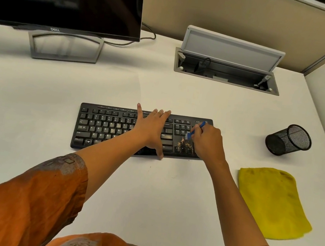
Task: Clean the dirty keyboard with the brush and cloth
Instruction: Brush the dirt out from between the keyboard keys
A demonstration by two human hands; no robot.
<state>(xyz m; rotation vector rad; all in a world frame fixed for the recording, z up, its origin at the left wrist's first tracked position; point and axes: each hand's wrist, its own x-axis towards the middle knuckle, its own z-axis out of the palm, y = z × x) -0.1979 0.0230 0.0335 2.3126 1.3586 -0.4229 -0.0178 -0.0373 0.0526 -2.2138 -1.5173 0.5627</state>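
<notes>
The left hand (151,130) lies flat with fingers straight and spread, thumb stretched toward the body, forearm reaching forward from an orange sleeve. The right hand (207,142), just to its right, has fingers curled round a blue brush (196,129).

Matt black plastic keyboard (114,128); fuzzy yellow cloth (270,201); metal mesh cup (288,140).
</notes>
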